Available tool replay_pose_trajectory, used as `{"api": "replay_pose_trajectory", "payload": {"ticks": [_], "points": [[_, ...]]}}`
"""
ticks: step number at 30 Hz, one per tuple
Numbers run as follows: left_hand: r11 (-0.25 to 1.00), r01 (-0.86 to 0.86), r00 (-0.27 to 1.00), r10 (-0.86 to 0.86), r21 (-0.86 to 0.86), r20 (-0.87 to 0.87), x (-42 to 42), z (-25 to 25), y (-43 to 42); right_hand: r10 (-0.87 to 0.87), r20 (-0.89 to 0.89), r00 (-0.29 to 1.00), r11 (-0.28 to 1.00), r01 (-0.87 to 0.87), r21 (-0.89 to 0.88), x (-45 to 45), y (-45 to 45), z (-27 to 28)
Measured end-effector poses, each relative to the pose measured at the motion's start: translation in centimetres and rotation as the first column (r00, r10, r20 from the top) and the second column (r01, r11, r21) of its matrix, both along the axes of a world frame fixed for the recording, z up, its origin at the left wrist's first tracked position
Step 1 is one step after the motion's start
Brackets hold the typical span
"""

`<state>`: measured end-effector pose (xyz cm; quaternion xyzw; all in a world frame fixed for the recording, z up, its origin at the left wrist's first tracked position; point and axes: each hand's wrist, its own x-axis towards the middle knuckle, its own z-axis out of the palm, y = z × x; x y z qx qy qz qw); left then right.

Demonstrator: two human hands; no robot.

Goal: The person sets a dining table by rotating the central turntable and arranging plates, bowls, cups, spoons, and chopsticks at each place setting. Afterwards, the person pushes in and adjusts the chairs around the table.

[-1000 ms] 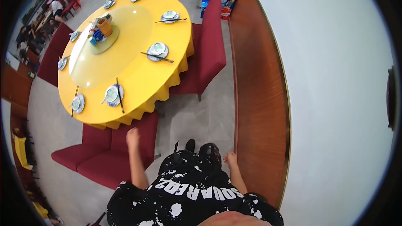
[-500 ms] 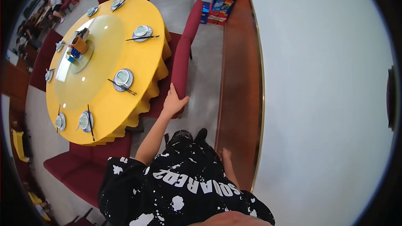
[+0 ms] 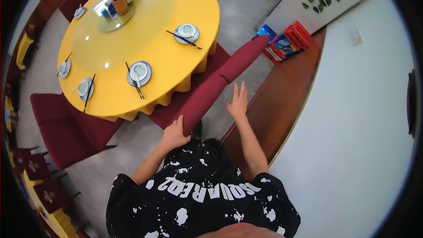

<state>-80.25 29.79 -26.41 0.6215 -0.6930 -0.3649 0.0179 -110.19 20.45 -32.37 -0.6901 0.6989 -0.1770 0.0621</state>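
My left hand (image 3: pixel 175 134) is wrapped round the near end of a dark red upholstered chair (image 3: pixel 205 98), gripping the top of its backrest. Its thumb side lies against the fabric. Just right of that backrest, my right hand (image 3: pixel 238 100) is raised with its fingers spread and nothing in it. A second matching chair (image 3: pixel 247 57) stands in line beyond the first. Both face a round table (image 3: pixel 169 64) with a yellow cloth. Nearest the chairs on it are a plate setting (image 3: pixel 139 74) with a bowl and a pair of black chopsticks (image 3: pixel 135 81).
A glass turntable (image 3: pixel 94 50) carries a brown holder (image 3: pixel 120 5). At left stands another red chair (image 3: pixel 75 128). Red and blue boxes (image 3: pixel 293 39) are stacked by the wooden ledge (image 3: pixel 282 101) along the white wall (image 3: pixel 352 128).
My view has turned, so the table sits higher in it. My right hand has come up from low by the wooden ledge to beside the backrest. My left hand keeps hold of the chair.
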Motion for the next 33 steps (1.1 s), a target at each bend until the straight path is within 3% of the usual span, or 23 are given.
{"api": "replay_pose_trajectory", "payload": {"ticks": [3,6,8,11,13,17,18,28,33], "points": [[0.998,-0.063,0.998,0.063,0.015,-0.004,-2.0,-1.7,-2.7,0.247,-0.252,0.936,0.964,-0.263,-0.032,-2.1,-6.5,2.1],[0.968,-0.118,0.993,0.122,-0.219,0.004,-6.6,-4.4,-5.4,0.419,-0.441,0.794,0.887,-0.462,0.011,-4.7,-11.7,1.9],[0.967,-0.142,0.986,0.156,-0.21,0.051,-8.6,-4.4,-7.9,0.507,-0.499,0.702,0.828,-0.559,0.055,-5.4,-14.8,1.8],[0.983,-0.177,0.981,0.181,-0.053,0.071,-10.0,-2.9,-11.0,0.703,-0.407,0.583,0.695,-0.684,0.22,-5.7,-19.0,3.2],[0.981,-0.191,0.98,0.189,0.028,0.065,-10.1,-1.2,-11.4,0.861,-0.23,0.453,0.504,-0.816,0.282,-6.2,-21.7,2.7],[0.984,-0.175,0.983,0.173,0.02,0.054,-10.4,-0.5,-12.2,0.911,-0.14,0.389,0.413,-0.842,0.348,-6.4,-23.1,1.5],[0.986,-0.166,0.985,0.164,0.018,0.051,-10.4,-0.5,-12.1,0.926,-0.136,0.352,0.374,-0.901,0.218,-6.8,-23.2,1.0],[0.988,-0.145,0.989,0.144,0.063,0.019,-12.7,-0.8,-8.5,0.971,-0.117,0.208,0.237,-0.89,0.39,-8.6,-21.0,1.7],[0.993,-0.111,0.994,0.112,0.031,-0.006,-13.9,-1.1,-5.5,0.984,-0.118,0.136,0.17,-0.917,0.36,-11.0,-18.2,0.9]]}}
